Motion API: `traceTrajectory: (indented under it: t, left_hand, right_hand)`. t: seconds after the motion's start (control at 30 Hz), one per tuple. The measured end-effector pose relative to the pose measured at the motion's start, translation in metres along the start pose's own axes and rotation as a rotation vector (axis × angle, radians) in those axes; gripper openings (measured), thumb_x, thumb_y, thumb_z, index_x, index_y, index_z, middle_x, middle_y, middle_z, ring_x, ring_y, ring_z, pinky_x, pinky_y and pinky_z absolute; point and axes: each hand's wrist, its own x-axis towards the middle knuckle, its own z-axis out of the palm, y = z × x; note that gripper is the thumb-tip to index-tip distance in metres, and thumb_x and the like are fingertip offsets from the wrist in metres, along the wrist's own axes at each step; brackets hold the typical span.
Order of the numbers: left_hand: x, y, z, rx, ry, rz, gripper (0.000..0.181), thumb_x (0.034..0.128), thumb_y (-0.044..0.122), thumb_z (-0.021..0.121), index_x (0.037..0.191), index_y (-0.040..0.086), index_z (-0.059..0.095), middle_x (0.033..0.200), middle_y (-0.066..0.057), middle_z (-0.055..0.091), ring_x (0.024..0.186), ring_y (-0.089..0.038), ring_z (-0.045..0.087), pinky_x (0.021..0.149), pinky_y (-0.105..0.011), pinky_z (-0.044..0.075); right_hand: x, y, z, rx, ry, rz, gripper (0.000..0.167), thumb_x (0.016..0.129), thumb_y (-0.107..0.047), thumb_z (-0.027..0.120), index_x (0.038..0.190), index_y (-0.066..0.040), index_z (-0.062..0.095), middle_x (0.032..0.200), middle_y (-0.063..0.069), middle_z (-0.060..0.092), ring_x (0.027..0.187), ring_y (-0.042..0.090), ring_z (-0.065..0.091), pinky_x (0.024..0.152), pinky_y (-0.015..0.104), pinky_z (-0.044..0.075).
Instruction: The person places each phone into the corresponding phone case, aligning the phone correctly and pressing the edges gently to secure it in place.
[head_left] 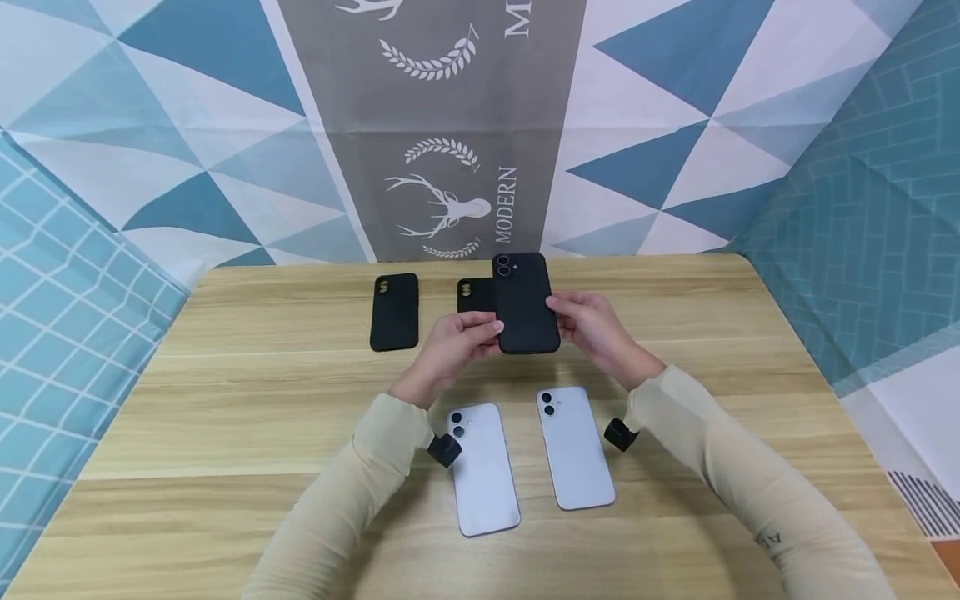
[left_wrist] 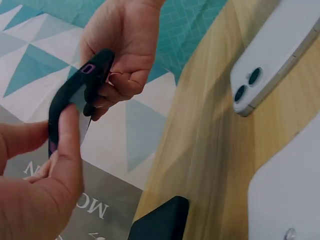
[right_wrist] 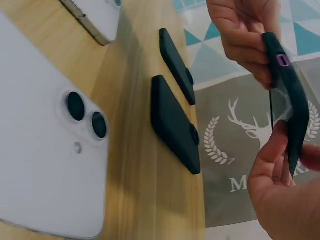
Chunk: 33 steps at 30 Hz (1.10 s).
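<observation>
Both hands hold a black phone case (head_left: 527, 304) up above the back part of the table, its camera corner at the upper left in the head view. My left hand (head_left: 457, 342) pinches its lower left side, and my right hand (head_left: 596, 329) pinches its right edge. The case (right_wrist: 295, 95) looks slightly bowed in the right wrist view, with a purple-rimmed slot on its edge. A pale, shiny inner face shows there; whether a phone sits inside I cannot tell. A second black case (head_left: 474, 293) lies partly hidden behind it.
Another black case (head_left: 394, 312) lies flat at the back, left of the hands. Two white phones, one left (head_left: 483, 471) and one right (head_left: 576, 450), lie back up between the forearms. A patterned cloth (head_left: 450, 108) hangs behind the wooden table (head_left: 225, 400).
</observation>
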Motion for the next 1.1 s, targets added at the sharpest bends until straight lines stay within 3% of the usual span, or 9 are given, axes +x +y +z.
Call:
traceTrajectory:
  t: [0.13, 0.27, 0.37, 0.57, 0.77, 1.1]
  left_hand:
    - [0.001, -0.002, 0.001, 0.071, 0.014, -0.056, 0.034, 0.0908, 0.010, 0.061, 0.122, -0.002, 0.056, 0.107, -0.013, 0.063, 0.075, -0.011, 0.064, 0.080, -0.027, 0.057]
    - [0.002, 0.000, -0.003, 0.076, -0.006, -0.045, 0.034, 0.0918, 0.008, 0.058, 0.123, -0.005, 0.054, 0.111, -0.019, 0.062, 0.076, -0.013, 0.067, 0.084, -0.033, 0.056]
    - [0.003, 0.002, -0.015, 0.072, 0.002, -0.024, 0.035, 0.0930, 0.005, 0.054, 0.126, -0.008, 0.051, 0.119, -0.026, 0.059, 0.085, -0.019, 0.068, 0.085, -0.032, 0.056]
    - [0.008, 0.009, -0.051, 0.117, 0.128, -0.040, 0.039, 0.0940, 0.008, 0.054, 0.130, -0.006, 0.048, 0.126, -0.024, 0.054, 0.111, -0.034, 0.059, 0.089, -0.031, 0.055]
    - [0.012, 0.014, -0.082, 0.246, 0.266, -0.051, 0.041, 0.0949, 0.017, 0.054, 0.131, -0.002, 0.049, 0.125, -0.017, 0.054, 0.112, -0.034, 0.056, 0.093, -0.035, 0.053]
    - [0.011, 0.012, -0.111, 0.444, 0.345, -0.031, 0.045, 0.0953, 0.022, 0.052, 0.135, 0.001, 0.045, 0.128, -0.018, 0.051, 0.112, -0.031, 0.053, 0.093, -0.038, 0.050]
  right_hand:
    - [0.001, 0.004, -0.003, -0.107, 0.003, 0.017, 0.041, 0.098, -0.010, 0.046, 0.131, 0.013, 0.040, 0.078, -0.010, 0.060, 0.068, 0.005, 0.053, 0.063, 0.015, 0.046]
    - [0.003, 0.005, -0.007, -0.163, 0.024, 0.029, 0.042, 0.099, -0.013, 0.045, 0.134, 0.010, 0.040, 0.081, -0.011, 0.058, 0.071, 0.004, 0.052, 0.066, 0.015, 0.045]
    - [0.007, 0.004, -0.014, -0.172, 0.061, 0.041, 0.042, 0.099, -0.015, 0.045, 0.133, 0.009, 0.041, 0.080, -0.011, 0.057, 0.072, 0.003, 0.051, 0.067, 0.015, 0.044]
    - [0.019, 0.007, -0.033, -0.180, 0.121, 0.078, 0.044, 0.099, -0.015, 0.046, 0.135, 0.009, 0.039, 0.078, -0.010, 0.055, 0.071, 0.003, 0.050, 0.067, 0.016, 0.044]
    - [0.038, 0.013, -0.047, -0.253, 0.138, 0.097, 0.046, 0.099, -0.016, 0.045, 0.139, 0.006, 0.036, 0.082, -0.009, 0.052, 0.073, 0.004, 0.049, 0.068, 0.017, 0.044]
    - [0.057, 0.024, -0.061, -0.392, 0.164, 0.121, 0.045, 0.100, -0.018, 0.043, 0.139, 0.004, 0.038, 0.088, -0.007, 0.050, 0.074, 0.006, 0.048, 0.067, 0.016, 0.044]
